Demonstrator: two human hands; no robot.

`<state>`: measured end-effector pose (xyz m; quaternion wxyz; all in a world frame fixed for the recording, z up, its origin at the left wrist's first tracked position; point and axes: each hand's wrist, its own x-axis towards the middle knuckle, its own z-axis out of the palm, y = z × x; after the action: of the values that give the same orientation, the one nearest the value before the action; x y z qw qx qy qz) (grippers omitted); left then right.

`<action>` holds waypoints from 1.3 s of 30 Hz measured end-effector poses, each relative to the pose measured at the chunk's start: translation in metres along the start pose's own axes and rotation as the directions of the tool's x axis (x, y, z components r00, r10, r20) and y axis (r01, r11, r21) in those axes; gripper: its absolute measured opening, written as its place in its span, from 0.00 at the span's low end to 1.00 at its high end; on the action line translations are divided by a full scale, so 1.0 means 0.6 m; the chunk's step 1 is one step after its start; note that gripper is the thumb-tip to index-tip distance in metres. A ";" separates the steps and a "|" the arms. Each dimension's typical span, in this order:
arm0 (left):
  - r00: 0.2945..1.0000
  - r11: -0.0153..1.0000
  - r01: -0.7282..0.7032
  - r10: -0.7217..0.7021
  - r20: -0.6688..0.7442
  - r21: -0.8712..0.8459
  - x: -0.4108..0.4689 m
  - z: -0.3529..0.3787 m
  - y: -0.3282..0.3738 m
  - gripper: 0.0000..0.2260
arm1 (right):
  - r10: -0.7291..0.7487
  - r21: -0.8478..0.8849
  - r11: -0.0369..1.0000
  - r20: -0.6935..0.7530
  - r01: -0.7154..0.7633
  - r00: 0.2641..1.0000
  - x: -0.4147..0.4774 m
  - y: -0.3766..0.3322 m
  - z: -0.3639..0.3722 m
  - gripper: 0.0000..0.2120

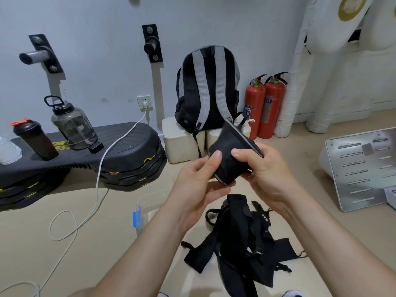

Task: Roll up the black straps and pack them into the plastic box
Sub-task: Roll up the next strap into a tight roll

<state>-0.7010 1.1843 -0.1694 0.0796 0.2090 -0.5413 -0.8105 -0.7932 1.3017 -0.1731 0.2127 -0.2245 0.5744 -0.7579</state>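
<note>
In the head view, you hold one black strap up in front of you, between both hands and clear of the floor. Your left hand cups it from below and from the left, with the thumb laid along its near face. Your right hand pinches it from the right, thumb on top and fingers curled round the far side. Both hands are closed on this one piece. It looks part-rolled. The bundle is tilted, its lower end sitting in your left palm and a loose flap rising up and away from you above your right fingers. That slant is the line to roll along.

The pile of straps lies on the floor directly below your hands, between your forearms and not touching the held strap.

The plastic box, with its blue latch, sits on the floor down and to the left of the bundle, just beside your left forearm. The forearm hides part of it, so you cannot tell what is inside. Your left hand is the nearer one to it, so once the roll is tight I judge the drop goes down and left.
</note>
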 end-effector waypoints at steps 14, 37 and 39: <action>0.884 0.850 -0.449 0.467 -0.001 0.275 0.011 -0.010 -0.006 0.14 | 0.019 -0.143 0.990 0.018 -0.016 1.000 -0.015 -0.009 0.007 0.20; 0.989 0.973 -0.151 0.149 0.026 0.173 0.013 -0.034 0.016 0.09 | 0.080 -0.420 0.907 0.217 0.019 0.973 -0.015 -0.013 -0.006 0.22; 0.984 0.972 -0.174 0.176 0.002 0.156 0.015 -0.034 0.014 0.08 | 0.075 -0.442 0.896 0.242 0.041 0.967 -0.014 -0.014 -0.008 0.22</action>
<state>-0.7012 1.1606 -0.1705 0.1373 0.1706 -0.6188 -0.7544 -0.7901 1.3124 -0.1669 0.2339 -0.3568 0.7021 -0.5701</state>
